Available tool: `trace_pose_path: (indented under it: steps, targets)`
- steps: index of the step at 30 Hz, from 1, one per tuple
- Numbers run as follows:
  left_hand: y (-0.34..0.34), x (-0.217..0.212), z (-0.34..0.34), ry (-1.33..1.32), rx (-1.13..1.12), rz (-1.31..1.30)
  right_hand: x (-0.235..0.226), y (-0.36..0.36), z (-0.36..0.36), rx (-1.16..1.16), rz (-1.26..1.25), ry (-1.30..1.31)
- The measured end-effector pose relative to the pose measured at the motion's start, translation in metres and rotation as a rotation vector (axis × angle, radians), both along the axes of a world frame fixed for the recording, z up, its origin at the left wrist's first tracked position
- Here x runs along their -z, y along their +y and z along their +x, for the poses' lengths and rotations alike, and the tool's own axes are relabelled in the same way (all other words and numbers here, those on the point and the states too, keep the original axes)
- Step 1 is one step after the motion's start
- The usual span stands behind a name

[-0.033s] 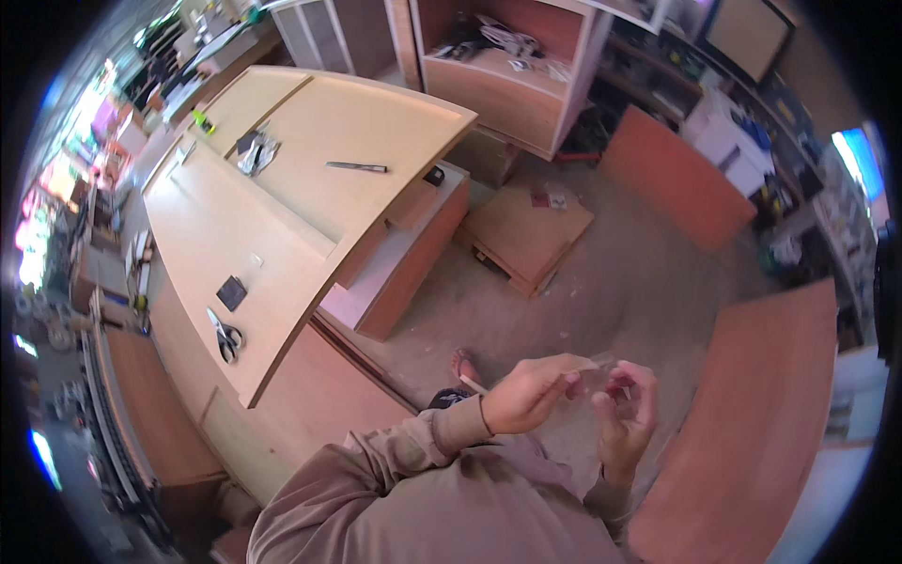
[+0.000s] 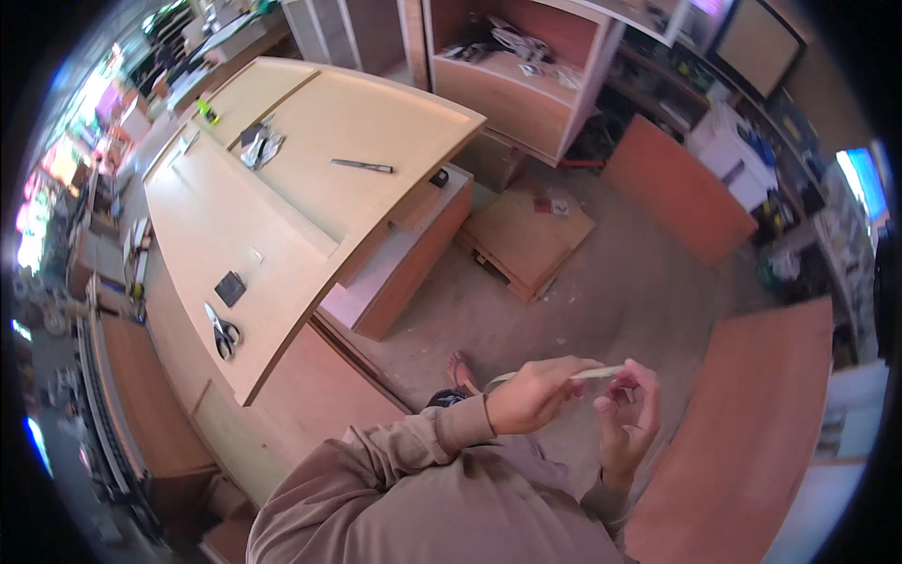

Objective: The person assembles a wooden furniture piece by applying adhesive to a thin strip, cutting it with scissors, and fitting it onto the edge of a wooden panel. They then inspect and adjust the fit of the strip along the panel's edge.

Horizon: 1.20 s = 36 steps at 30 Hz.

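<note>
Strip [image 2: 598, 372], pale, narrow and thin, lies between the two hands, in front of the torso. Left hand [image 2: 534, 393]: fingers pinch the strip; a length trails behind the wrist side. Right hand [image 2: 631, 418]: fingers are curved and spread, fingertips at the strip's free end; contact cannot be determined. Handling: probably light, flexible and prone to bending; grip by the flat faces, close to the end. Beyond, left: black-handled metal scissors [image 2: 218, 326] and dark square pad [image 2: 229, 289] rest on the pale wooden counter [image 2: 291, 291].
</note>
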<state>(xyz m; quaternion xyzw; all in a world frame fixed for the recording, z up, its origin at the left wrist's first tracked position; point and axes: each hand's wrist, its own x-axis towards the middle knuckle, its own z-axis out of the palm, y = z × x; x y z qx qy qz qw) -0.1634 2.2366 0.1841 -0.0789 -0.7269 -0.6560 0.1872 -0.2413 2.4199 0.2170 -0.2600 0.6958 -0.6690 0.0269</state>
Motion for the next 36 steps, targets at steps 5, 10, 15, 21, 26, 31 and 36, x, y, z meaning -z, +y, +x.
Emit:
trace_pose_path:
  steps: [5, 10, 15, 21, 26, 31, 36]
  targets:
    - [-0.067, 0.003, -0.036, 0.137, -0.200, -0.109, -0.028, -0.119, -0.045, -0.162, 0.141, 0.160]
    - [-0.145, 0.011, -0.049, 0.045, -0.439, -0.119, -0.026, -0.222, -0.076, -0.270, 0.053, 0.075]
    - [-0.208, 0.011, -0.055, 0.012, -0.416, 0.093, -0.023, -0.289, -0.122, -0.352, 0.097, 0.096]
    - [-0.265, 0.035, -0.069, -0.217, -0.544, 0.147, -0.011, -0.357, -0.199, -0.305, 0.076, -0.093]
    - [-0.299, 0.051, -0.126, -0.370, -0.702, -0.109, 0.037, -0.415, -0.299, -0.331, 0.055, -0.315]
    - [-0.322, 0.055, -0.177, -0.640, -0.788, -0.305, 0.085, -0.454, -0.381, -0.277, -0.039, -0.661]
    - [-0.332, 0.080, -0.197, -0.611, -0.772, -0.418, 0.140, -0.491, -0.422, -0.366, 0.023, -0.792]
